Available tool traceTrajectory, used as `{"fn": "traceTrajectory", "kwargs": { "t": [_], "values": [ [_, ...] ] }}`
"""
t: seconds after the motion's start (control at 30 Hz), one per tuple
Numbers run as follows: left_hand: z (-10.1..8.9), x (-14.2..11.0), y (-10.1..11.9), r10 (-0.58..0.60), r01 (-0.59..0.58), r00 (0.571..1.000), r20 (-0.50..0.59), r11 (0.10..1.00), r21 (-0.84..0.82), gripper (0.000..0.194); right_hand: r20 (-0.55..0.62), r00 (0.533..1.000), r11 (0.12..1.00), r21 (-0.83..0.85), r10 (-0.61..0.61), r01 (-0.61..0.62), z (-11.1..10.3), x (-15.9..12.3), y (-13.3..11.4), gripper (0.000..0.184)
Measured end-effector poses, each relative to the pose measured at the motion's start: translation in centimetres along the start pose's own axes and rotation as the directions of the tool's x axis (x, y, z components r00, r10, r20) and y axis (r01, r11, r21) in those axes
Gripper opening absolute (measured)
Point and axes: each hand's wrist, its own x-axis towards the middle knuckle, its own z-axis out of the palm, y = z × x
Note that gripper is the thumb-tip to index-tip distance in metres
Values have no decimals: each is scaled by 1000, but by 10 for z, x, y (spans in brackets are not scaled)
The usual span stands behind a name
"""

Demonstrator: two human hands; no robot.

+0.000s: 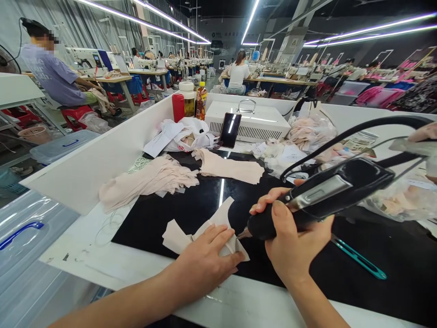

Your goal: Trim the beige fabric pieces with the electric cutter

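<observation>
My left hand (205, 259) lies flat with fingers stretched on a pale beige fabric piece (200, 232), pressing it to the black work surface (177, 209). My right hand (293, 232) is wrapped round the handle of a black handheld cutting tool (327, 191), whose metal tip touches the fabric's right corner beside my left fingertips. A black cable (341, 136) arcs up from the tool to the right.
Stacks of beige fabric pieces (150, 180) (232, 167) lie behind. A white box with a handle (252, 120), a phone (230, 130), a red cup (178, 107) and bottles (201, 100) stand at the back. A teal tool (358, 258) lies right. Other people sit at sewing tables beyond.
</observation>
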Motion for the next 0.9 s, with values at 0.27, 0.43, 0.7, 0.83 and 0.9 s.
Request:
{"fn": "traceTrajectory", "kwargs": {
  "t": [0.27, 0.43, 0.7, 0.83, 0.9],
  "values": [
    [1, 0, -1, 1, -1, 1000, 11, 1000, -18, 24, -3, 1000, 1000, -10, 22, -22, -2, 0, 1, 48],
    [4, -2, 1, -12, 12, 1000, -3, 1000, -19, 24, -6, 1000, 1000, -24, 14, -14, -1, 1, 1, 43],
    [-4, -8, 19, -22, 22, 1000, 9, 999, -27, 32, 18, 999, 999, 15, 32, -32, -4, -7, -12, 45],
    [-13, -4, 14, 5, -8, 999, -51, 998, -66, 22, 24, 999, 1000, 12, 28, -28, -9, -12, -16, 47],
    [-13, -1, 7, 29, -30, 1000, -10, 996, -88, 19, 24, 999, 999, 14, 35, -36, -11, -13, -16, 47]
  ]
}}
